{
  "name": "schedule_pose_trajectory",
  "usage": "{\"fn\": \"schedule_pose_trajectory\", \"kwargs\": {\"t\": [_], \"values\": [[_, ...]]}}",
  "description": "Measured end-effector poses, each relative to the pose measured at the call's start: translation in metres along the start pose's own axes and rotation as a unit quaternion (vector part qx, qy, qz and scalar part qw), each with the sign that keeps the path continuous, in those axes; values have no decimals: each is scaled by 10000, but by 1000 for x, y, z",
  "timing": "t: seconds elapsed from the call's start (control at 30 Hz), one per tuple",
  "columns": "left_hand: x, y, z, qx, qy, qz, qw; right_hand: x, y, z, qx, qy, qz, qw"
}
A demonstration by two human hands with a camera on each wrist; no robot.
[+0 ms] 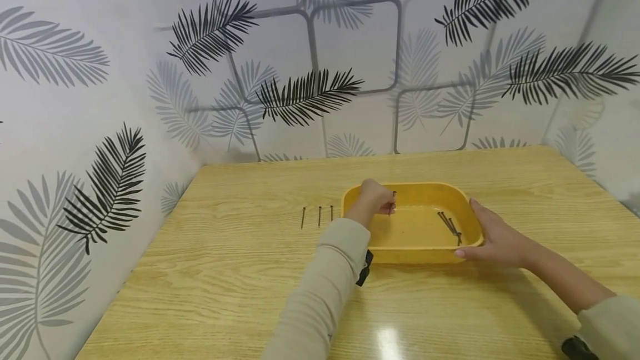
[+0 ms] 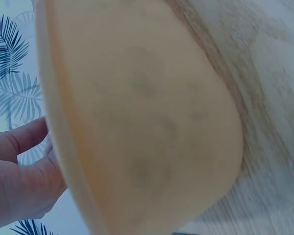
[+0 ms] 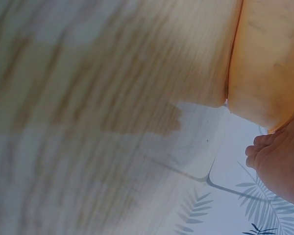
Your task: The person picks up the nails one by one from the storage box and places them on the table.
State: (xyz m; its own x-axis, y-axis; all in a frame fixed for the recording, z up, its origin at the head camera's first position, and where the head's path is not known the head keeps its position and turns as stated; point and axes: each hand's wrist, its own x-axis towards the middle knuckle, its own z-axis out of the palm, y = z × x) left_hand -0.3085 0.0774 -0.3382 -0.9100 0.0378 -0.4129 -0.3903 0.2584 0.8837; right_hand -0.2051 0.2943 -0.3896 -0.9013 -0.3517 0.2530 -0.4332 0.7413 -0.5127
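A yellow plastic tray (image 1: 415, 255) stands on the table, with several dark screws (image 1: 450, 224) lying in its right part. My left hand (image 1: 377, 199) is over the tray's left end and pinches one dark screw (image 1: 392, 196), held upright with its head at the top. At the tray's right end, my right hand (image 1: 497, 238) grips the rim, thumb at the near corner and fingers along the outer side. Left of the tray, three more screws (image 1: 320, 216) lie in a row, roughly parallel. The left wrist view shows the left hand (image 2: 24, 171) behind the tray's wall (image 2: 152, 122).
The wooden table (image 1: 215, 271) extends around the tray on all sides. Behind it rises a wall (image 1: 360, 121) with leaf-patterned paper, and another stretch of wall runs along the left edge. Dark wrist straps (image 1: 365, 268) sit at the sleeves.
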Motion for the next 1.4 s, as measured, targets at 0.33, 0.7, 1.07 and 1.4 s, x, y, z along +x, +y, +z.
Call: {"fn": "schedule_pose_trajectory", "kwargs": {"t": [0.33, 0.7, 1.07, 1.4], "values": [[7, 5, -15, -8, 44, -55, 10000, 0, 2, 0, 128, -142, 233, 9995], [9, 9, -33, -40, 252, -38, 9997, -2, 4, -3, 134, -285, 409, 9987], [14, 9, -55, -5, 431, -32, 9991, -1, 1, -3, 149, -214, 284, 9993], [24, 5, -78, 22, 578, -46, 9983, -1, 2, -3, 182, -282, 353, 9988]]}}
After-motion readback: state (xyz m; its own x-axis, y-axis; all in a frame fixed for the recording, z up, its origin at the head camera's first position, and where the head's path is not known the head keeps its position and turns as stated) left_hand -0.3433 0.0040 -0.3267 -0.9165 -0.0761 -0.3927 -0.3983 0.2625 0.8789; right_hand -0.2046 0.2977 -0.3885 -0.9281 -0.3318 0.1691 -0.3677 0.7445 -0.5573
